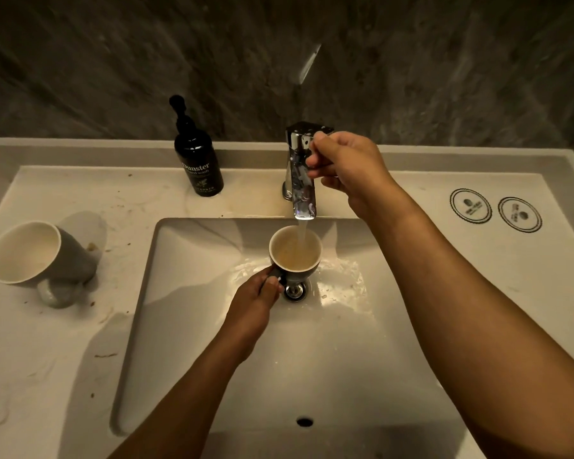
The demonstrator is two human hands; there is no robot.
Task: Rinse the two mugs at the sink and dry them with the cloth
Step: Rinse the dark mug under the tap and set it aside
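Left hand is pinching the handle of a dark glazed mug, upright in the smooth white rectangular sink, right above the round metal drain. Cloudy water fills it from the boxy chrome faucet, whose lever the right hand's curled fingers grip. Second grey mug lies on its side on the speckled marble counter, well left of the left hand. Dark hand wash pump bottle stands left of the faucet.

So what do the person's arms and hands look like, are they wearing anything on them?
Both forearms are bare, with no sleeves in view. The left hand shows no gloves, watch or rings. The right hand is ungloved too; a small glint on one of its fingers might be a ring, but it's unclear.
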